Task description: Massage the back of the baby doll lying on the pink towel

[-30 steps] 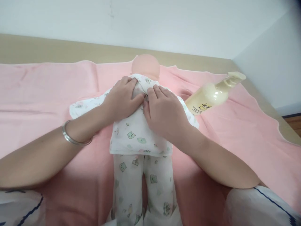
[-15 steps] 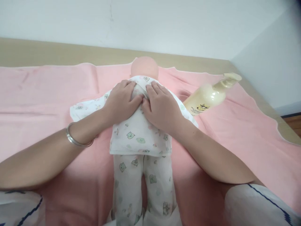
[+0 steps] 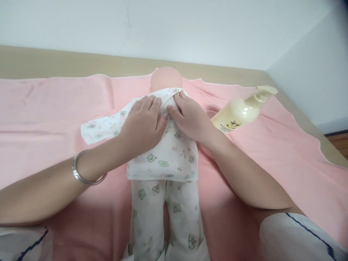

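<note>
A baby doll (image 3: 166, 78) lies face down, dressed in a white printed shirt (image 3: 163, 163) and matching trousers (image 3: 148, 210). My left hand (image 3: 145, 121) rests on the upper left of its back, fingers extended and thumb pointing inward. On the upper right of the back, near the collar, my right hand (image 3: 189, 114) touches the shirt with slightly bent fingers, its thumb apart from the forefinger. A slanting fold of cloth runs between both hands. The doll's left sleeve is spread sideways; my right hand and forearm hide the other sleeve.
Under the doll is a pink cloth (image 3: 54, 105) over a wooden surface (image 3: 67, 59). A pale yellow pump bottle (image 3: 240, 112) lies tilted to the right of the doll, close to my right wrist. A white wall (image 3: 174, 29) stands behind.
My right hand has turned and shifted slightly up and right, its fingers now more bent. The left hand has moved a little down. The shirt's fold has shifted toward the right shoulder.
</note>
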Demonstrator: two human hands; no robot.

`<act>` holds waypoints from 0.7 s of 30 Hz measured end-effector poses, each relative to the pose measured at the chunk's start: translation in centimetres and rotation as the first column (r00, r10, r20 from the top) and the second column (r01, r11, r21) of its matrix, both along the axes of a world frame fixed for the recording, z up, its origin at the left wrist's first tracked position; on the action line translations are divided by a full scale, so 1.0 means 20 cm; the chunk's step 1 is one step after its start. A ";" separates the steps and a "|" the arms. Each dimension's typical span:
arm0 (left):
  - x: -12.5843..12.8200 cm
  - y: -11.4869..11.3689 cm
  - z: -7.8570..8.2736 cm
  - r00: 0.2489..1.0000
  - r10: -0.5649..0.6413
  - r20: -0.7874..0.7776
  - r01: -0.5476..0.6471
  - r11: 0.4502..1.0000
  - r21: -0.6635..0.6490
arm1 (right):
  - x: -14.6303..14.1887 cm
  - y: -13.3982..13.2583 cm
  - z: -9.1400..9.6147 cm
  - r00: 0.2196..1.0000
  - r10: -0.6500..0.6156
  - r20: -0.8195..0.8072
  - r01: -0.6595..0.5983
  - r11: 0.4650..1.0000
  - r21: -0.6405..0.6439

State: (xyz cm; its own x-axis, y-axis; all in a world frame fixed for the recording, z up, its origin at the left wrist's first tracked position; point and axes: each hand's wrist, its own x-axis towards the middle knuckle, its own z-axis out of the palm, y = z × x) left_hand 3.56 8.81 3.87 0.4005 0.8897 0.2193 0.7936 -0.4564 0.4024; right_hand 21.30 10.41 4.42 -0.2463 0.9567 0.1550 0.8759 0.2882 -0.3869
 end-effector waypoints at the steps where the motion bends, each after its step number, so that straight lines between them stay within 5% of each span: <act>1: 0.00 -0.01 0.00 1.000 -0.004 -0.008 0.004 1.000 -0.005 | -0.01 -0.01 0.00 1.000 -0.007 0.013 0.006 1.000 0.020; 10: -0.04 0.18 -0.01 1.000 -0.019 0.003 0.019 0.996 -0.091 | -0.11 -0.19 0.01 0.982 -0.027 0.189 -0.009 0.983 0.185; 21: 0.00 -0.01 0.04 0.997 -0.054 -0.060 0.055 0.998 0.007 | -0.04 -0.04 0.04 0.991 -0.060 0.119 0.056 0.998 0.036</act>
State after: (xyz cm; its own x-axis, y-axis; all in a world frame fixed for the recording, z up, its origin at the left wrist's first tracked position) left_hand 3.60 8.54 4.63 0.4612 0.8642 0.2013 0.7899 -0.5032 0.3505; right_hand 20.59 9.57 5.20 -0.2095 0.9648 0.1593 0.9308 0.2466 -0.2696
